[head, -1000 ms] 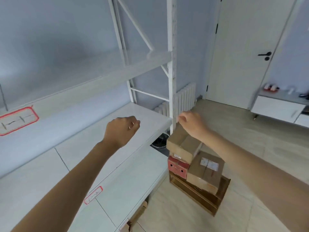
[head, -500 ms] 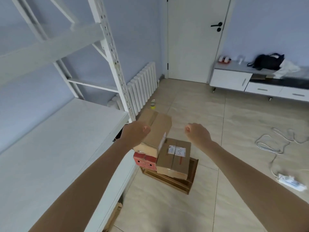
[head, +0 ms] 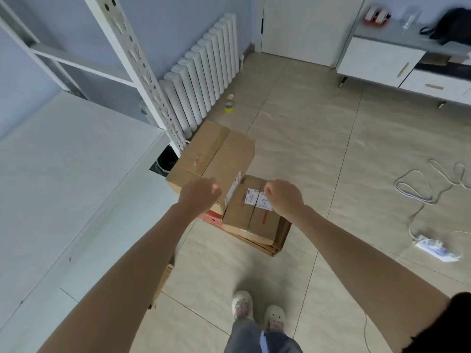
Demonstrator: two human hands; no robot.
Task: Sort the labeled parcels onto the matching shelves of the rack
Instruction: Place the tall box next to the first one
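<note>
Labelled parcel (head: 252, 212) on the floor stack under the right hand (head: 285, 198), fingers curled, grip unclear, left hand (head: 200, 196) loosely curled over bigger box (head: 211, 159), red box (head: 211, 216) beneath, rack post (head: 142, 72) and radiator (head: 204, 70) beyond, cable (head: 418, 189) off right.

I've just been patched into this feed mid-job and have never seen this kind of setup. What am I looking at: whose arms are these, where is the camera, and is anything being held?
No machine here: a person works bare-handed, and the one camera sits on their head, looking down past both arms to their shoes.

The left hand hovers, fingers loosely curled, at the near edge of the large tilted box; I can't tell if it touches it. The right hand is over the white label on the smaller box. Whether it has a grip on anything is unclear.

Both boxes sit in a pile on the floor with a red box and flattened cardboard beneath. The white rack shelf is on the left.
</note>
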